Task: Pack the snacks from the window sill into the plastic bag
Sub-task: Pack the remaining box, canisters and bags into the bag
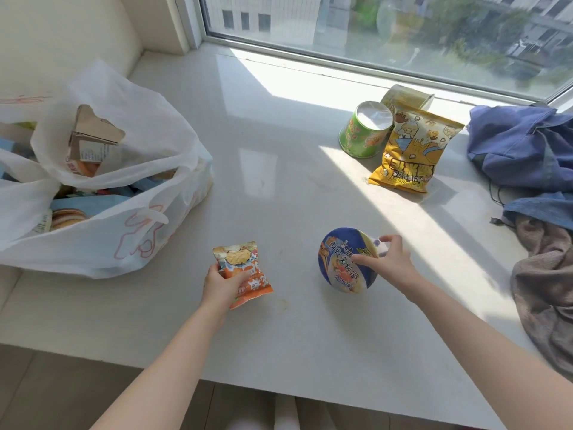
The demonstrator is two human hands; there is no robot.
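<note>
The left hand (221,282) has its fingers curled round an orange snack packet (245,268). The right hand (392,262) clasps a tilted blue noodle bowl (344,265) at its rim. The plastic bag (130,243) gapes up and left of the left fingers (already fairly full). A rim-only hold could let the bowl slip, and the slack bag mouth might fold shut. A green cup (366,131) and a yellow popcorn bag (412,150) wait beyond the right fingers.

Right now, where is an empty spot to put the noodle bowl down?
Free: the middle of the sill, between the plastic bag and the green cup, and the near edge. Crowded: the right, with the yellow snack bag, blue cloth and grey towel.
</note>
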